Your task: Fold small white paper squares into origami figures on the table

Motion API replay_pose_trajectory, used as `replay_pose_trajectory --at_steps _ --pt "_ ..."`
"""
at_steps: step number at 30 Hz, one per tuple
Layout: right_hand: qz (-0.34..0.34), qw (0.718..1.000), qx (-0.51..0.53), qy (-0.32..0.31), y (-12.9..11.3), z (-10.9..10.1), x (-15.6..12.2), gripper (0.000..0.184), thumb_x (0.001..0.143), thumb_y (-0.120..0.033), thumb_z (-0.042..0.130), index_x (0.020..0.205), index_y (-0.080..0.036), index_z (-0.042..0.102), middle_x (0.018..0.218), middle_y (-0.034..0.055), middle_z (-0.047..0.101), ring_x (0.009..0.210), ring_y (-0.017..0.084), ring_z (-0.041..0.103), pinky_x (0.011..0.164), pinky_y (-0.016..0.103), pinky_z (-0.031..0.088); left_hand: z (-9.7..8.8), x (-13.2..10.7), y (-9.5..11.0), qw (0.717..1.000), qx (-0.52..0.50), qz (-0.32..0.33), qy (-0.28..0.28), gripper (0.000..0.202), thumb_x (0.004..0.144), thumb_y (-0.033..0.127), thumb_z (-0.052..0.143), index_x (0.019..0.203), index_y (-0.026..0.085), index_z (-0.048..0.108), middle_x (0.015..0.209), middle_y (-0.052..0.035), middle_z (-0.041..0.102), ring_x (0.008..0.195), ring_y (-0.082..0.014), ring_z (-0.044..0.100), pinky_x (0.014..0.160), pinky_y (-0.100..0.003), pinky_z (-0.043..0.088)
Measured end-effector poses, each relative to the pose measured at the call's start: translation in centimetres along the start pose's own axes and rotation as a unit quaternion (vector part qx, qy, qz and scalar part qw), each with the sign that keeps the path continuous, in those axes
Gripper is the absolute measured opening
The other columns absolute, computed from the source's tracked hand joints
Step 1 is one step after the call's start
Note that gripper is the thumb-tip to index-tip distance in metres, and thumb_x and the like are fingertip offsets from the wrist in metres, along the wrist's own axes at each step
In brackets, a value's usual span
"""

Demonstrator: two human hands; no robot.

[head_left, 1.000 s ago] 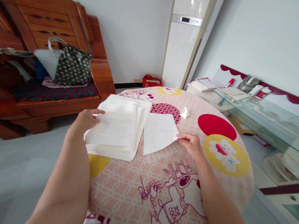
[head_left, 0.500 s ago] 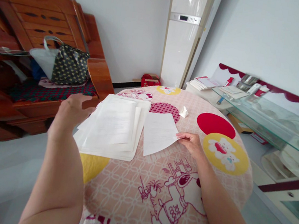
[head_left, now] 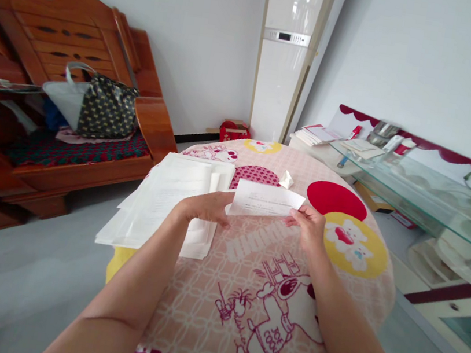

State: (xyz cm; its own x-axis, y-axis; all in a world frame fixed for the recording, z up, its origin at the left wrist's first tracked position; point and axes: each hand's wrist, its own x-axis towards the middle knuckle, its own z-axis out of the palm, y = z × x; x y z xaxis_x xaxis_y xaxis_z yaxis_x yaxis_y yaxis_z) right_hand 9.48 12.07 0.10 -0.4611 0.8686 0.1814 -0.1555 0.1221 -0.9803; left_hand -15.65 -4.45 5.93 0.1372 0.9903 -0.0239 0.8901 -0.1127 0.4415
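Observation:
A printed sheet of paper (head_left: 265, 200) is raised off the table, tilted, with lines of text on its face. My right hand (head_left: 308, 225) pinches its right edge between thumb and fingers. At the sheet's left edge is my left hand (head_left: 209, 207), thumb and fingers apart around the lower left corner; whether they touch the paper is unclear. Beneath and behind my left forearm lies a loose stack of papers (head_left: 163, 190), its sheets unevenly spread, part of it hidden by the arm.
A patterned cloth covers the round table (head_left: 199, 311). Behind the sheet lies a crumpled white tissue (head_left: 286, 179). At left, a wooden bench (head_left: 146, 123) holds a patterned bag (head_left: 109, 106). On the right stands a glass-topped cabinet (head_left: 425, 197) with papers and containers on it.
My left hand has come from the left side of the stack across to the sheet's left edge. The sheet, pinched by my right hand, is now lifted and tilted more upright.

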Motion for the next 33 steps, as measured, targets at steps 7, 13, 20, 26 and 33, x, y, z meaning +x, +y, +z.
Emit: replay_pose_trajectory --at_steps 7,13,20,26,33 --pt "-0.008 1.0 -0.006 -0.009 -1.8 0.2 -0.6 0.03 0.076 -0.049 0.072 0.076 -0.02 0.063 0.047 -0.003 0.057 0.038 0.012 0.05 0.039 0.024 0.036 1.5 0.0 1.2 0.945 -0.257 -0.046 0.199 0.034 0.09 0.045 0.062 0.083 0.014 0.073 0.079 -0.0052 0.074 0.081 -0.0228 0.068 0.075 -0.034 0.055" --pt "0.036 0.99 -0.066 -0.119 -2.4 0.0 -1.1 0.031 0.072 -0.049 0.074 0.079 -0.019 0.07 0.047 -0.0027 0.057 0.036 0.01 0.045 0.036 0.024 0.027 2.4 0.8 3.5 0.77 -0.56 -0.083 0.294 0.04 0.079 0.044 0.075 0.102 0.012 0.076 0.096 -0.0122 0.077 0.091 -0.0285 0.072 0.083 -0.041 0.059" --pt "0.13 0.986 -0.035 -0.102 -1.9 -1.2 -0.3 0.041 0.066 -0.033 0.075 0.104 -0.017 0.075 0.066 0.0018 0.071 0.046 0.014 0.054 0.041 0.026 0.037 4.3 1.8 2.8 0.749 -0.603 -0.101 0.254 0.058 0.07 0.031 0.08 0.122 0.009 0.066 0.111 -0.016 0.075 0.106 -0.0321 0.07 0.096 -0.048 0.056" --pt "0.129 0.981 -0.1 -0.106 -1.3 -1.5 -0.1 0.057 0.063 -0.022 0.07 0.119 -0.018 0.073 0.068 0.0012 0.075 0.062 0.02 0.066 0.056 0.029 0.049 5.3 2.1 0.1 0.858 -0.386 -0.215 0.263 0.085 0.073 0.015 0.068 0.151 0.013 0.037 0.096 -0.0102 0.075 0.085 -0.0255 0.073 0.08 -0.041 0.059" --pt "0.178 0.967 -0.144 -0.108 0.1 -1.8 0.1 0.019 0.065 -0.023 0.07 0.081 -0.019 0.078 0.061 0.0035 0.073 0.048 0.016 0.062 0.045 0.026 0.045 6.4 1.3 -2.8 0.969 -0.067 -0.107 0.212 0.057 0.075 0.002 0.046 0.128 0.017 0.063 0.141 -0.0127 0.059 0.134 -0.027 0.053 0.112 -0.045 0.044"
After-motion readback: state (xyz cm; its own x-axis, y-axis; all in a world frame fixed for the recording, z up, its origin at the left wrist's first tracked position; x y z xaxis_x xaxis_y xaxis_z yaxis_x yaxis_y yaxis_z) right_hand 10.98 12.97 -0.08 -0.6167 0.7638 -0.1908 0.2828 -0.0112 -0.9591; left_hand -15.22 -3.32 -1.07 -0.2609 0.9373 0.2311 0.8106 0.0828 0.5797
